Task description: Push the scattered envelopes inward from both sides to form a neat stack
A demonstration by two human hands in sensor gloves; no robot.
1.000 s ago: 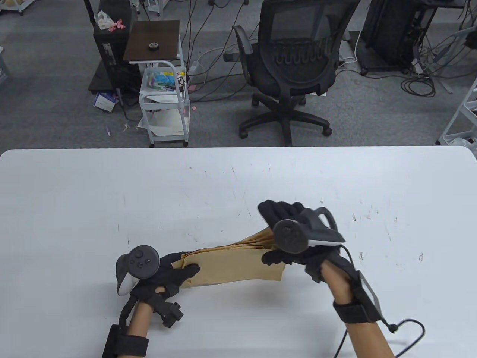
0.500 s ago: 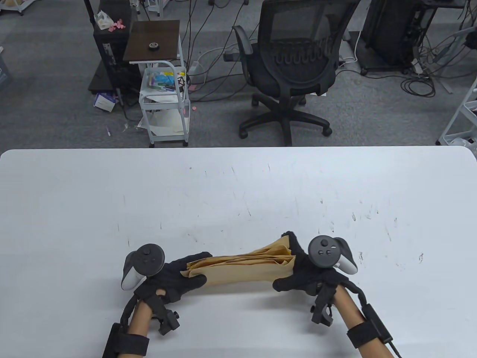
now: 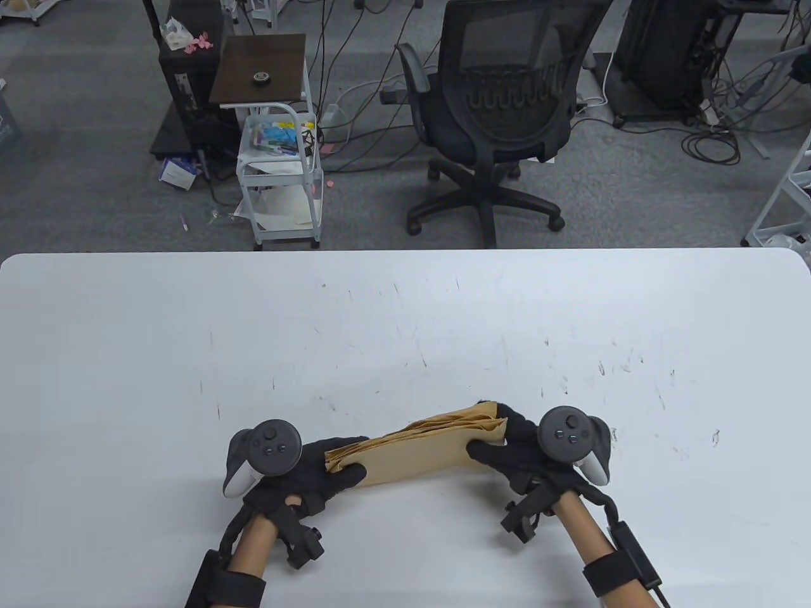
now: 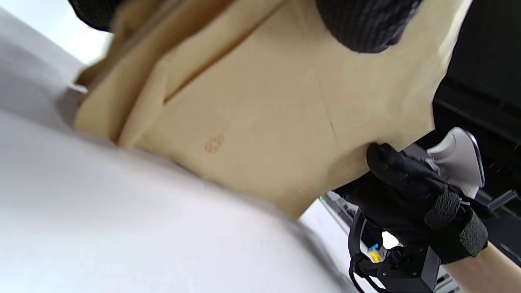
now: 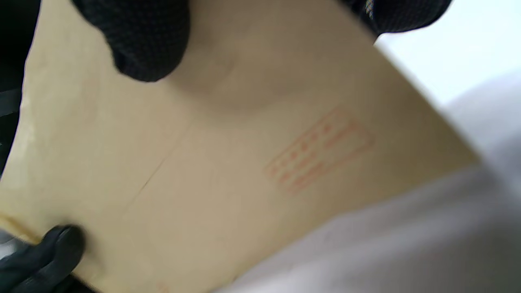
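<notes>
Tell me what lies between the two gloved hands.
In the table view, only the brown paper envelopes, gripped by the left hand and right hand.

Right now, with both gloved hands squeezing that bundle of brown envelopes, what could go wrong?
The envelopes stand on edge between the left hand and the right hand. Their top edges fan apart near the right hand, so inner ones might slip out or bend if pressed harder. The bundle sits near the table's front edge, so a loose one could slide off.
</notes>
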